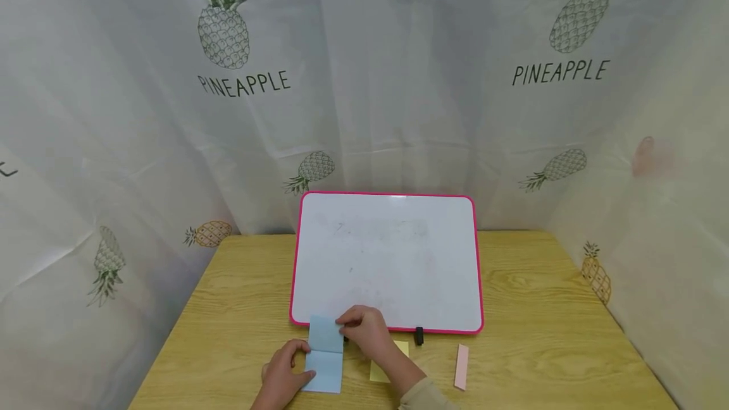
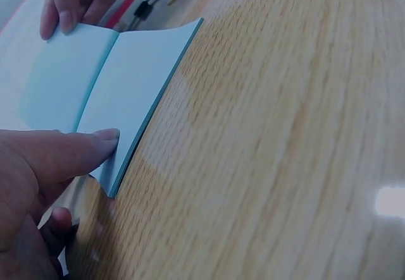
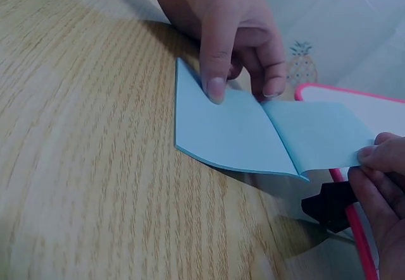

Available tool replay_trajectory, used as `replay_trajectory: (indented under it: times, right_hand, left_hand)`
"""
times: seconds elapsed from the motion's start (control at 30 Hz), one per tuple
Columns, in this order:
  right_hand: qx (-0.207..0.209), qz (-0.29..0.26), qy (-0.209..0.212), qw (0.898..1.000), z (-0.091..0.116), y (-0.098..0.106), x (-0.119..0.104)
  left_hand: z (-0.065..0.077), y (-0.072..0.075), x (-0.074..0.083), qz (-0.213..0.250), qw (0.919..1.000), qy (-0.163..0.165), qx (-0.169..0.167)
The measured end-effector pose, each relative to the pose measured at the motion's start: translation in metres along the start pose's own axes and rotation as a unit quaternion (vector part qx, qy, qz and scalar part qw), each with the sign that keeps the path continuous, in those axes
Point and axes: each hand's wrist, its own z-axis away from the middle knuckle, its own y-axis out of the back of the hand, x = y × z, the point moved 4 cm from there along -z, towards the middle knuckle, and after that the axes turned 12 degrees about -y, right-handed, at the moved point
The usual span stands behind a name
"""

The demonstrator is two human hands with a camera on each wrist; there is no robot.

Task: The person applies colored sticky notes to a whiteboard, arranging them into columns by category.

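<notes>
A light blue sticky note pad (image 1: 324, 373) lies near the front of the table, held by my left hand (image 1: 281, 373) at its left side. In the left wrist view, the thumb (image 2: 95, 144) presses on top of the pad. The pad's top sheet (image 3: 316, 131) is folded back away from me, still joined to the pad along the far edge. My right hand (image 1: 366, 333) pinches the right edge of this sheet between thumb and fingertips. In the head view, the raised sheet overlaps the lower edge of a whiteboard (image 1: 393, 264).
The pink-framed whiteboard leans at the back, with black feet (image 1: 419, 336) under its lower edge. A yellow sticky note pad (image 1: 380, 373) lies partly beneath my right forearm. Farther right is a narrow pink strip pad (image 1: 461, 367). A pineapple-print curtain (image 1: 398, 93) surrounds the table.
</notes>
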Motion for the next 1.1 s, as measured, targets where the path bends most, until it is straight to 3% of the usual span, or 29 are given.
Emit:
replay_trajectory:
  times: [0.37, 0.73, 0.93, 1.1]
  right_hand:
    - [-0.002, 0.003, -0.002, 1.000, -0.006, 0.001, -0.002]
    - [-0.002, 0.017, 0.019, 1.000, -0.010, 0.004, -0.010]
    - [-0.002, -0.024, 0.012, 1.000, -0.011, 0.015, -0.015]
    - [-0.009, -0.037, 0.014, 0.999, -0.015, 0.024, -0.021]
  left_hand:
    - [0.000, 0.000, -0.001, -0.003, 1.0000, -0.002, -0.008]
    - [-0.001, -0.002, 0.000, 0.007, 0.9997, -0.021, 0.006]
    - [0.000, -0.002, 0.001, 0.007, 0.9995, -0.028, 0.010]
    - [0.000, 0.001, 0.002, -0.002, 0.9999, -0.010, 0.008]
